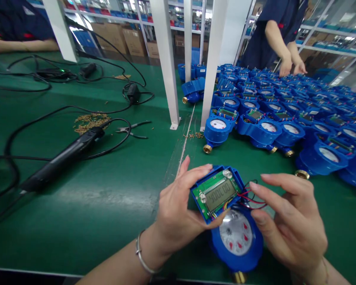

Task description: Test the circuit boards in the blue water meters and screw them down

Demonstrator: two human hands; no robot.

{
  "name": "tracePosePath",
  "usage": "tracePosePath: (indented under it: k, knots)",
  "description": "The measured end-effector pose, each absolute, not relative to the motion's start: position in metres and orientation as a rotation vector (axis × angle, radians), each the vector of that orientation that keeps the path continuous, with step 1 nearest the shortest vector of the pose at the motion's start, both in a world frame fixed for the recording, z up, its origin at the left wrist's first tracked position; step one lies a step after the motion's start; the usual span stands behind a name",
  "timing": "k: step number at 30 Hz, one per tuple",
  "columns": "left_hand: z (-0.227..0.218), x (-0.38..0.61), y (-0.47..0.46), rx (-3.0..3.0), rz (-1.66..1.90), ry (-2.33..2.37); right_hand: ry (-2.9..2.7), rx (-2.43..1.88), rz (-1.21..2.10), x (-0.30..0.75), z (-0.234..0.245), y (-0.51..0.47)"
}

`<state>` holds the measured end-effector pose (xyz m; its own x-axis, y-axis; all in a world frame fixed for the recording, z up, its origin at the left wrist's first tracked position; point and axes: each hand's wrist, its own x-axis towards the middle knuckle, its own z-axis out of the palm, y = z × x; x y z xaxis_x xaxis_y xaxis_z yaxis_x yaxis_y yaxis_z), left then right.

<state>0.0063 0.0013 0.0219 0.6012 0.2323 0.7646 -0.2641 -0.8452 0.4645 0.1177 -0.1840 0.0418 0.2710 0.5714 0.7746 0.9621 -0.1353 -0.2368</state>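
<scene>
My left hand point(178, 206) is closed around the blue electronics housing of a water meter point(237, 237), thumb along its near edge and fingers behind. In the housing sits a green circuit board point(207, 184) with a lit-up grey display point(222, 195) and a clear round piece at each of two corners. Below it the meter's white dial with red pointers faces up, and a brass fitting point(239, 276) points toward me. Red and black wires point(252, 200) loop out of the housing's right side. Beside these wires is my right hand point(290, 221), fingers apart, the index fingertip at the wires.
Many similar blue meters point(268, 126) crowd the green table's right side. White posts point(166, 59) stand mid-table. On the left lie a black electric screwdriver point(62, 158), pliers point(133, 129), a heap of brass screws point(90, 122) and black cables. Two co-workers are beyond the table.
</scene>
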Motion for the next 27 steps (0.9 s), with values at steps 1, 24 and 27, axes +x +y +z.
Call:
tracePosePath:
  k: [1,24,27]
  knots:
    - [0.022,0.007,0.002,2.296,1.226,-0.048,-1.378,-1.82,-0.692,0.117,0.042,-0.184]
    - [0.024,-0.002,-0.002,2.618,1.33,-0.287,-1.514,-2.08,-0.888,0.097,0.053,-0.189]
    - [0.023,-0.002,-0.002,2.628,1.337,-0.311,-1.552,-2.149,-0.855,0.097,0.054,-0.187]
